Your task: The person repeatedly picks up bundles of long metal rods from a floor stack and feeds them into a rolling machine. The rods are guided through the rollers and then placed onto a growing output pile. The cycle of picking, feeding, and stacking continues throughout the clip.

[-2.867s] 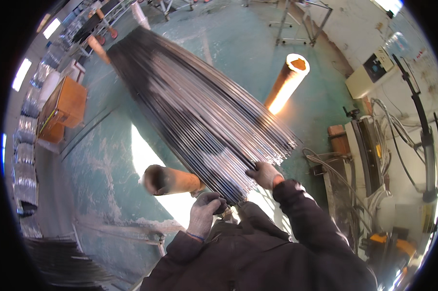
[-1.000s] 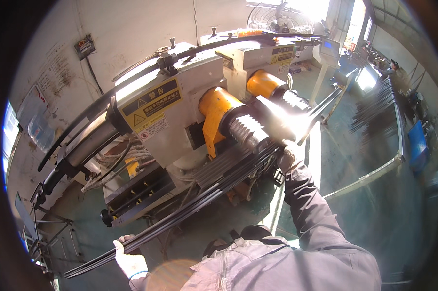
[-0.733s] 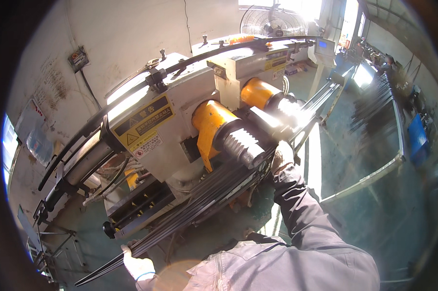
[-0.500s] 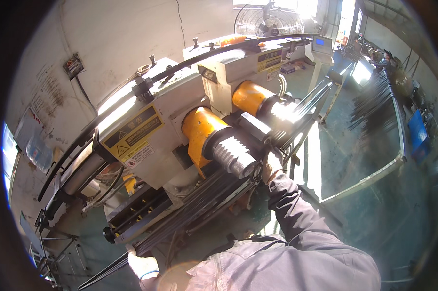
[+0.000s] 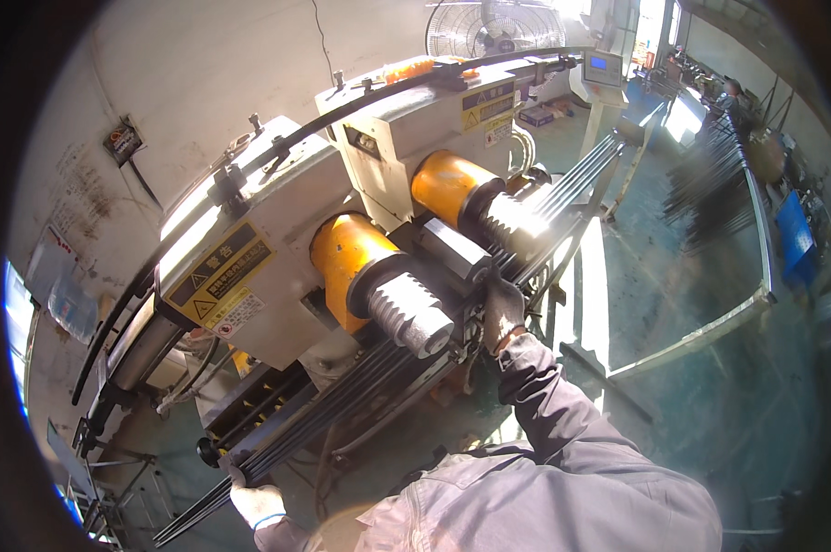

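Several long thin dark metal rods (image 5: 360,391) lie side by side, running slantwise past the front of a grey machine (image 5: 250,304). At their near left end my left hand (image 5: 257,501), in a pale work glove, is closed round the rods with its thumb on top. Farther right, my right hand (image 5: 504,313), gloved too, is closed at the rods just beside a dark block (image 5: 452,248); its fingertips are partly hidden. Between my hands a ribbed steel roller (image 5: 404,308) sticks out of an orange housing (image 5: 353,262). A second orange housing (image 5: 454,189) with a sunlit ribbed roller is beyond the block.
A curved black hose (image 5: 342,124) runs over the machine top. A control box (image 5: 603,66) with a blue screen stands at the far right end, near a large fan (image 5: 495,32). To the right, a metal rack (image 5: 760,230) carries many dark rods, with a person (image 5: 731,97) beyond.
The view has shifted, so the machine appears farther left and higher. Both hands stay at the rods; my left hand and the rods' near end have shifted only slightly in the picture.
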Demonstrator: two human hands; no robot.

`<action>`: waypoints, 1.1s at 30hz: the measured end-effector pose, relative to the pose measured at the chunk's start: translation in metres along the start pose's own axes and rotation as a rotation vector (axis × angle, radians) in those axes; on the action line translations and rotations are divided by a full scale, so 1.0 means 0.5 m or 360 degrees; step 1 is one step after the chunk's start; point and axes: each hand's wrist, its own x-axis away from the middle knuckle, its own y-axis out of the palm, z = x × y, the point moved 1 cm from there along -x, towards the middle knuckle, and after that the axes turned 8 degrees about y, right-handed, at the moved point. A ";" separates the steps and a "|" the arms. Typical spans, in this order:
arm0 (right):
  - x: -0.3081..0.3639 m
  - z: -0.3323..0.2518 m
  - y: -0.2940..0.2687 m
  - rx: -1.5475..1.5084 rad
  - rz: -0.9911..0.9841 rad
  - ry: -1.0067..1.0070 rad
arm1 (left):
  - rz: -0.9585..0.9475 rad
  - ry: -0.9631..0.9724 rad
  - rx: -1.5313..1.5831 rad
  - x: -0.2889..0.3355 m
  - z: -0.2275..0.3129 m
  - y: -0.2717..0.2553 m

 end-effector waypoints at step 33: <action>0.191 0.376 -0.229 0.0844 -0.0577 0.0173 | 0.0078 -0.0419 0.0524 0.127 -0.031 0.126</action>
